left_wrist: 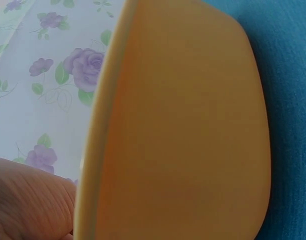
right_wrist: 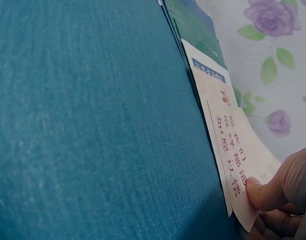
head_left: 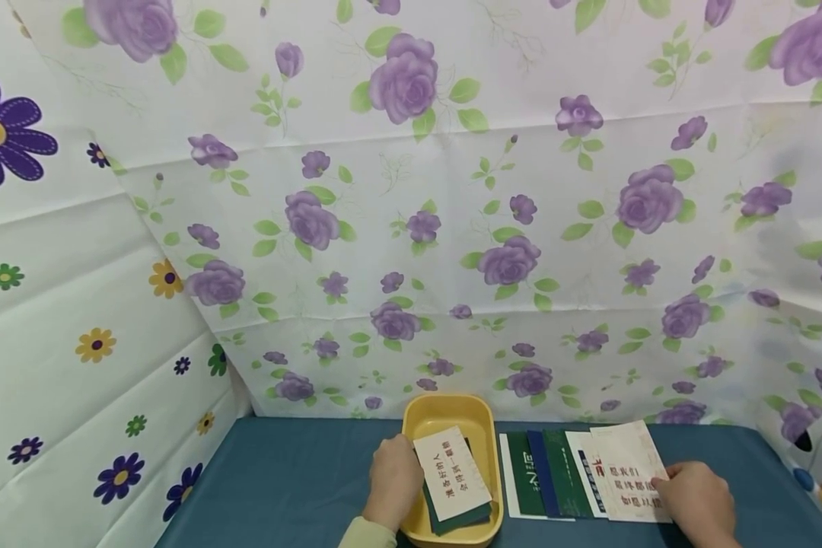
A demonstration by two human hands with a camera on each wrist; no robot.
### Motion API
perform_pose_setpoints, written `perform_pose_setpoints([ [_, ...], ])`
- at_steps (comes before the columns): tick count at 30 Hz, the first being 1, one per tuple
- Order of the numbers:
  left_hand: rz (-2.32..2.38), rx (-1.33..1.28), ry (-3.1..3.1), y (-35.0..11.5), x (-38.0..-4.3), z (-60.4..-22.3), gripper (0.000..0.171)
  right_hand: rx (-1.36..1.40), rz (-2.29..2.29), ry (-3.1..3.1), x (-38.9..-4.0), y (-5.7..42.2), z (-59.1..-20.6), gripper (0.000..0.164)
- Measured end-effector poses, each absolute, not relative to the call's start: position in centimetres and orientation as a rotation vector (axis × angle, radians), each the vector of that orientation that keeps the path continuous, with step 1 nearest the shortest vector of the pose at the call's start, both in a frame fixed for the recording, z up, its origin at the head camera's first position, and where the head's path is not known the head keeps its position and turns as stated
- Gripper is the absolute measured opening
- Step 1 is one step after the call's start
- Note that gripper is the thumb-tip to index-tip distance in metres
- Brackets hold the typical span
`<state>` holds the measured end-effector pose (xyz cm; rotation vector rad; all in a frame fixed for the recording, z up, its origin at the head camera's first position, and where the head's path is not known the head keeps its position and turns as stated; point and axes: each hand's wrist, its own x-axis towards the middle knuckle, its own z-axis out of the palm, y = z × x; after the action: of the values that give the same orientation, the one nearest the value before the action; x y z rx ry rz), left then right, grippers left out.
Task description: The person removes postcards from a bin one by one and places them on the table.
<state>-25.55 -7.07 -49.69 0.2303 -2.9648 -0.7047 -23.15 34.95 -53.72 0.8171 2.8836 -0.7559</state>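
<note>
My left hand [head_left: 395,478] grips the left rim of a yellow plastic tub [head_left: 452,409]. In the left wrist view the tub's outer wall [left_wrist: 188,120] fills most of the picture, with part of the hand [left_wrist: 33,202] by the rim. Inside the tub, a cream card [head_left: 454,473] with red Chinese characters lies tilted over dark green cards [head_left: 452,524]. To the right, my right hand [head_left: 700,498] pinches the edge of another cream card [head_left: 630,472], thumb on top and fingers underneath. That card overlaps the end of a fanned row of cards.
The row holds several overlapping cards, among them a green card [head_left: 567,473], a dark blue card [head_left: 543,473] and white ones, lying right of the tub. A blue-green cloth [head_left: 301,472] covers the table. Floral sheets [head_left: 452,228] hang behind and at the sides.
</note>
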Motion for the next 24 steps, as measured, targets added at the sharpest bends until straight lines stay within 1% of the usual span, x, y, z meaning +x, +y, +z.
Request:
perform_pose_setpoints([
  [7, -0.667, 0.221, -2.963, -7.00, -25.45, -49.62, 0.007, 0.804, -0.680, 2.893, -23.03, 34.59, -53.49, 0.032],
  [14, -0.659, 0.221, -2.963, -7.11, -25.50, -49.64, 0.007, 0.831, -0.603, 2.923, -23.48, 34.27, -53.53, 0.025],
  [24, -0.644, 0.211, -2.957, -7.07, -25.57, -49.81, 0.008, 0.820, -0.541, 2.898, -23.71, 34.03, -53.48, 0.024],
])
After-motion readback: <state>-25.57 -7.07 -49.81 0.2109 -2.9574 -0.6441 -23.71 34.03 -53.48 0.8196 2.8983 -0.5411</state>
